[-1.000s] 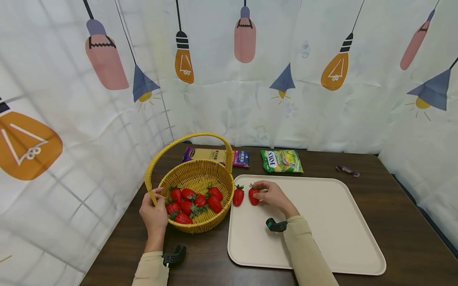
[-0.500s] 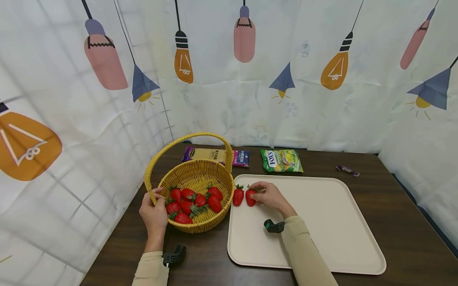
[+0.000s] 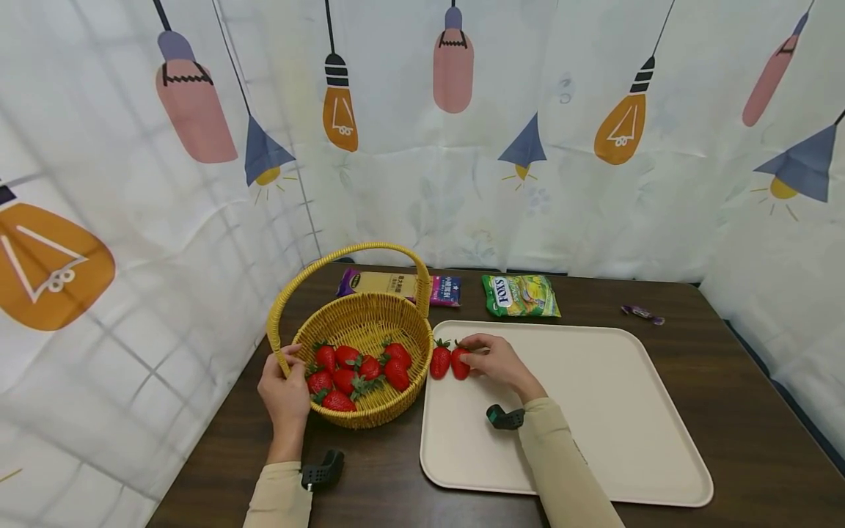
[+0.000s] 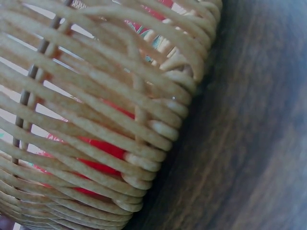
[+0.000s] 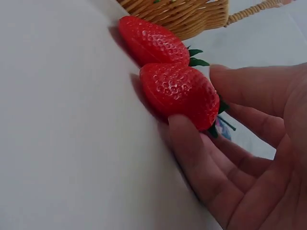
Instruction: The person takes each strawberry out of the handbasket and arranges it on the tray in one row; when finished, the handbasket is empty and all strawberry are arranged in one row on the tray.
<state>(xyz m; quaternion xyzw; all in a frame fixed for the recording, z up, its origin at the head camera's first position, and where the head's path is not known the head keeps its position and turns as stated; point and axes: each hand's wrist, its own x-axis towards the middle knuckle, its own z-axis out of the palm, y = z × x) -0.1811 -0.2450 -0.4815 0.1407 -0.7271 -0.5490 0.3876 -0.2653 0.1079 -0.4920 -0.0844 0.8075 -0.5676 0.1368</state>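
My left hand [image 3: 285,392] grips the yellow wicker basket [image 3: 363,312] at its left side, where the handle meets the rim. Several red strawberries [image 3: 370,368] with green leaves lie inside. In the left wrist view, the basket's woven wall [image 4: 96,105] fills much of the picture, red showing through its gaps. With thumb and fingers, my right hand [image 3: 498,364] pinches a strawberry [image 5: 180,93] at the left end of the beige tray [image 3: 561,425]. Close beside it on the tray lies another strawberry [image 5: 153,43], the two appearing to touch in the right wrist view.
Behind the basket lies a purple and gold snack packet [image 3: 386,283]. A green candy bag [image 3: 521,295] lies behind the tray, and a small purple wrapped candy [image 3: 642,314] at the back right. A printed curtain [image 3: 409,183] stands behind the dark table [image 3: 719,381].
My right hand has shifted slightly left with its strawberry, closing the gap to the other strawberry on the tray. My left hand and the basket have stayed in place.
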